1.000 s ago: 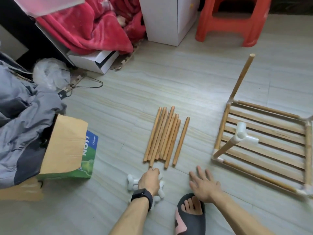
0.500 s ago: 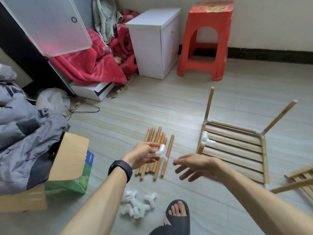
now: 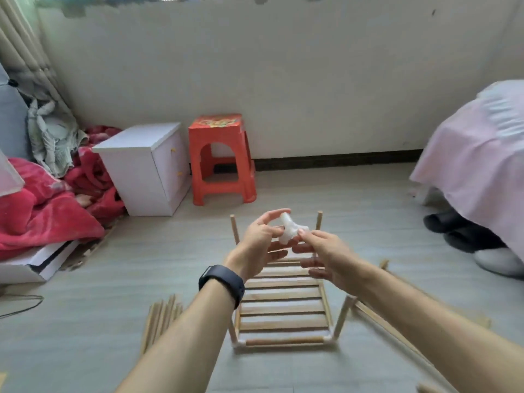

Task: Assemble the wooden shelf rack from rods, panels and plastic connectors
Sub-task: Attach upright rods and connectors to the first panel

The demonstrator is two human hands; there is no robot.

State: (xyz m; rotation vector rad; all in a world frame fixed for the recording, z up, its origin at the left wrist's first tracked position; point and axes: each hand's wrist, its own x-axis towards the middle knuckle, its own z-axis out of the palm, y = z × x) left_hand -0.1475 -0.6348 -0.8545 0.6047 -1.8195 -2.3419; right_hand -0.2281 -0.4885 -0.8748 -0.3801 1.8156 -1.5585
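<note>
Both hands are raised over the floor with a white connector point(image 3: 288, 230) between them: the left hand point(image 3: 259, 246), a watch point(image 3: 222, 280) on its wrist, holds it between thumb and curled fingers, and the right hand point(image 3: 326, 258) pinches one prong with thumb and forefinger, its other fingers loosely bent. Below them a slatted panel point(image 3: 283, 306) lies flat on the floor with two rods point(image 3: 234, 229) standing up at its far corners. Loose rods point(image 3: 161, 319) lie just left of it, with a red stool point(image 3: 221, 157) and a white cabinet point(image 3: 150, 168) by the far wall.
</note>
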